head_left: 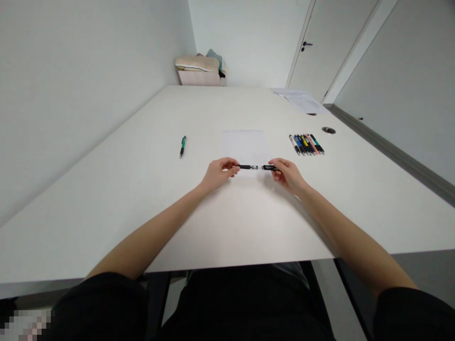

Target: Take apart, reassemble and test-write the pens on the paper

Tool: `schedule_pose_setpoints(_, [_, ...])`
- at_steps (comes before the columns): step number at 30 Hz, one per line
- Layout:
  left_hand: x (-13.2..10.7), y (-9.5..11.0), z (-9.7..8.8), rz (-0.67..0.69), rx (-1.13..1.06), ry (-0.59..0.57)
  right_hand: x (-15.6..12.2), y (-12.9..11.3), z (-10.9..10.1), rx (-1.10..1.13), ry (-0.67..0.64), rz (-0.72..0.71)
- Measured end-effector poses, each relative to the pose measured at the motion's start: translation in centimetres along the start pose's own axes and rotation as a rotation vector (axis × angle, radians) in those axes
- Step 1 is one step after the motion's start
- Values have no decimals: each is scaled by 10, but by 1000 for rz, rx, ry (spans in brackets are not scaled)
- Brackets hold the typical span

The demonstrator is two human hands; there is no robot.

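Between my fingertips, my left hand (224,169) pinches a black pen barrel (245,166) whose right end is clear. My right hand (286,173) is closed on another black pen piece (269,167); I cannot tell whether it is a cap or the other half of the pen. The two pieces point end to end, with a small gap between them. Both are held just above the near part of a white paper sheet (245,144). Fingers cover the outer end of each piece.
A green and black pen (183,147) lies alone to the left. Several coloured pens (306,145) lie side by side on the right. Farther back are loose papers (302,100), a round metal table fitting (329,130) and a pale box (199,78) topped with folded cloth.
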State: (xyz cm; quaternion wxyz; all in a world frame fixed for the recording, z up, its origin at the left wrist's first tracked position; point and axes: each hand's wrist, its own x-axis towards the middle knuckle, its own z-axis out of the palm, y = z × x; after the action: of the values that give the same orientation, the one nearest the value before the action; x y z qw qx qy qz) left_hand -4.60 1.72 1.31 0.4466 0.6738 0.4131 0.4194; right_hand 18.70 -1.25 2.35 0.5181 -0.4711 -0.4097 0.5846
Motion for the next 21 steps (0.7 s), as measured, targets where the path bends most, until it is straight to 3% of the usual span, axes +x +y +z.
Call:
schedule_pose_setpoints(5, [-10,-13,6,-19,-23,77,7,8,-9,-83,39,-20])
schedule_pose_setpoints(15, [-11,-21,6,-49,-51,98,13,20,-12,-158,56,-46])
schedule_pose_setpoints(18, [-13,-19,9,-51,-77,106,6,15,-11,-355,66,-197])
schedule_pose_setpoints(21, [-16,-17,14,-42,-117,113,-2,9,-10,-685,49,-487])
